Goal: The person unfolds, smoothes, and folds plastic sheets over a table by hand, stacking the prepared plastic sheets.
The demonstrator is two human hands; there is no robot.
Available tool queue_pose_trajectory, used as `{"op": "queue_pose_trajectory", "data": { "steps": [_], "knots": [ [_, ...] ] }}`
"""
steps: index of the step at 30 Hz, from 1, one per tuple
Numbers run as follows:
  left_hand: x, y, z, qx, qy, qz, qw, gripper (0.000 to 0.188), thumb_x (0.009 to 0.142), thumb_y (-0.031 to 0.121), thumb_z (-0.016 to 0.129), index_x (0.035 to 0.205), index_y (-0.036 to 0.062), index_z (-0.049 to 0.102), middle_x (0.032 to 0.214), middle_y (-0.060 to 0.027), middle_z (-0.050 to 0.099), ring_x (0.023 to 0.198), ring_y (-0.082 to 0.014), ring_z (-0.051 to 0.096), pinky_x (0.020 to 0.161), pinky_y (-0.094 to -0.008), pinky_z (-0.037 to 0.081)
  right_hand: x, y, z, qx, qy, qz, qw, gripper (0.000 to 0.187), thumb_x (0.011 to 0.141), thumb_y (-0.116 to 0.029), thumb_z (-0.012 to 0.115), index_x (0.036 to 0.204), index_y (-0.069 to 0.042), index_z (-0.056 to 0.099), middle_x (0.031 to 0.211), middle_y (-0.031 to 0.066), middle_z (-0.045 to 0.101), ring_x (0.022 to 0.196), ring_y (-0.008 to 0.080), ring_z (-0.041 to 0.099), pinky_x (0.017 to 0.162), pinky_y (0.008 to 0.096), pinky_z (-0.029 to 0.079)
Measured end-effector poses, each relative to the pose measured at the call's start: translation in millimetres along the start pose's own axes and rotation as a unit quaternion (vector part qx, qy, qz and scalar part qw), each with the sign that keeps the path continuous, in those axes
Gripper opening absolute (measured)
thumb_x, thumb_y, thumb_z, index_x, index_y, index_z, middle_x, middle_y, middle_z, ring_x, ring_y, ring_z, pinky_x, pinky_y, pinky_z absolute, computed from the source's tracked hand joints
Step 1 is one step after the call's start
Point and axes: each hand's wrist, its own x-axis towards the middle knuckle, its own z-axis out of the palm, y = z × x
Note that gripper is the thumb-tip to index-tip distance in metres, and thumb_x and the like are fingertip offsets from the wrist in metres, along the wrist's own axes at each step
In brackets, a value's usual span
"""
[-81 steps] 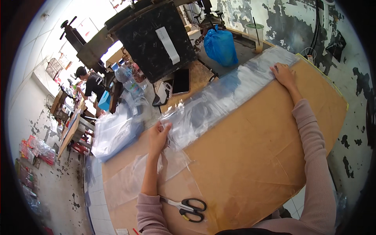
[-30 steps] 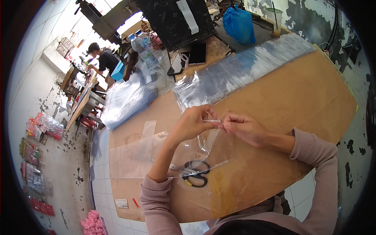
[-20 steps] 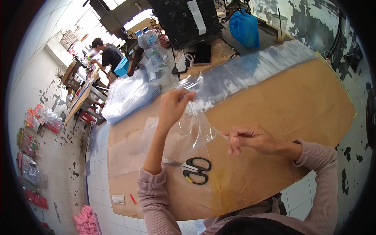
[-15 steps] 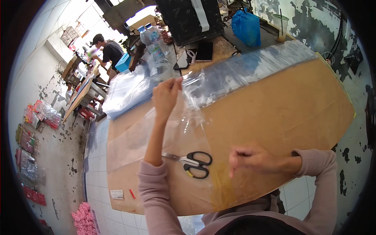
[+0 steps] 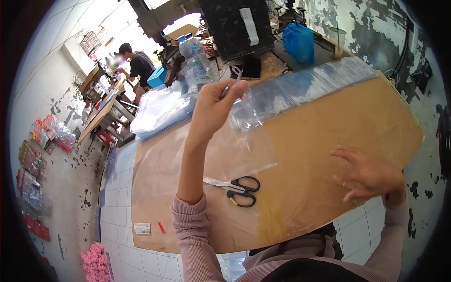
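Observation:
My left hand [image 5: 215, 107] is raised over the far middle of the table, thumb pressed against the fingers. A clear plastic sheet [image 5: 251, 148] hangs from this grip and spreads over the brown tabletop [image 5: 338, 136]. My right hand [image 5: 371, 175] hovers near the table's right front edge, fingers spread, with nothing in it. Scissors with black handles [image 5: 244, 190] lie on the table just right of my left forearm, their blades partly behind it. Beyond my left hand, a stack of clear plastic sheets [image 5: 162, 115] lies on the left and a long pile of clear plastic [image 5: 312, 87] on the right.
Plastic bottles [image 5: 197, 58], a dark phone [image 5: 252, 68] and a blue bag [image 5: 299, 43] stand or lie beyond the table. A small red object [image 5: 162, 227] and a white label [image 5: 142, 228] lie at the left front corner. A person [image 5: 138, 66] works at another table.
My left hand has moved slightly right with the plastic sheet, whose near edge has lifted and shifted. My right hand has swung right, its fingers now spread.

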Motion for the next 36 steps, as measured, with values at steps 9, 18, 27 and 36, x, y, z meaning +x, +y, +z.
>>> {"op": "queue_pose_trajectory", "data": {
  "steps": [9, 18, 27, 36],
  "knots": [
    [-7, 13, 10, 0.201, 0.229, 0.083, 0.949, 0.027, 0.085, 0.027, 0.049, 0.093, 0.0019, 0.055, 0.058, -0.0010, 0.047, 0.055, -0.0110, 0.046, 0.053, -0.0239, 0.036, 171, 11, -6, 0.436, 0.017, 0.072, 0.897, 0.034, 0.082, -0.031, 0.051, 0.079, 0.002, 0.058, 0.062, 0.0095, 0.058, 0.060, 0.0221, 0.060, 0.056, 0.0316, 0.048],
    [-26, 29, 11, 0.528, 0.074, 0.088, 0.841, 0.027, 0.074, 0.012, 0.055, 0.099, 0.0045, 0.047, 0.089, -0.0111, 0.053, 0.073, -0.0295, 0.056, 0.054, -0.0374, 0.044, 167, 126, -33, 0.816, 0.369, 0.060, 0.440, 0.020, 0.082, -0.021, 0.052, 0.075, -0.002, 0.053, 0.075, 0.0097, 0.057, 0.065, 0.0139, 0.058, 0.062, 0.0267, 0.049],
    [2, -16, 22, 0.173, 0.194, 0.069, 0.963, 0.011, 0.072, -0.001, 0.052, 0.083, -0.0016, 0.051, 0.057, -0.0088, 0.054, 0.052, -0.0178, 0.058, 0.046, -0.0275, 0.045, 160, 128, -39, 0.652, 0.119, 0.015, 0.749, 0.069, 0.083, -0.056, 0.028, 0.111, 0.004, 0.045, 0.092, 0.0161, 0.058, 0.070, 0.0199, 0.060, 0.069, 0.0304, 0.048],
    [3, -29, 20, -0.208, 0.114, -0.038, 0.971, 0.018, 0.087, 0.008, 0.037, 0.096, -0.0039, 0.047, 0.060, -0.0076, 0.055, 0.053, -0.0146, 0.059, 0.048, -0.0217, 0.047, 233, 104, 42, 0.798, 0.398, 0.058, 0.448, 0.045, 0.075, -0.047, 0.057, 0.086, -0.003, 0.056, 0.073, 0.0013, 0.056, 0.065, 0.0133, 0.055, 0.064, 0.0217, 0.042]
  ]
}}
